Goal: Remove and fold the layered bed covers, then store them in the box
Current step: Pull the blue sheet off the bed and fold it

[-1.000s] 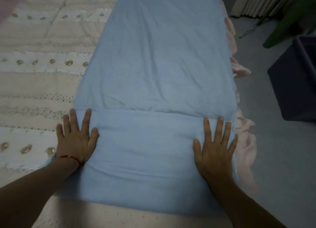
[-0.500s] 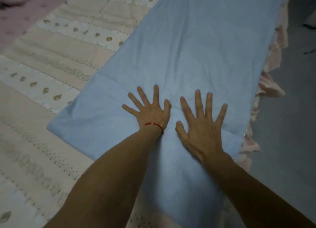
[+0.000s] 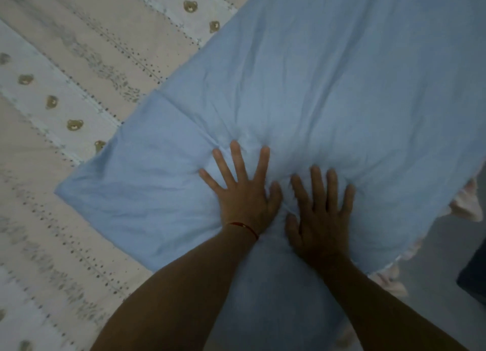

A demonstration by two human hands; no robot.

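Observation:
A light blue cover (image 3: 328,82) lies as a long folded strip on the bed, running from the near edge up to the far right. Its near end is doubled over into a thicker band with a fold edge on the left. My left hand (image 3: 243,192), with a red thread on its wrist, presses flat on the blue cover, fingers spread. My right hand (image 3: 319,211) lies flat beside it, almost touching, fingers also spread. Neither hand grips any cloth. Under the blue cover lies a cream quilted cover (image 3: 79,92) with small bear prints and dotted stripes.
A pink frilled bed edge (image 3: 462,206) hangs at the right, with grey floor (image 3: 434,250) beyond it. A dark box corner (image 3: 473,279) shows at the right border.
My hands slid from the two outer edges of the folded band to its middle and now press side by side. The view has come closer and turned.

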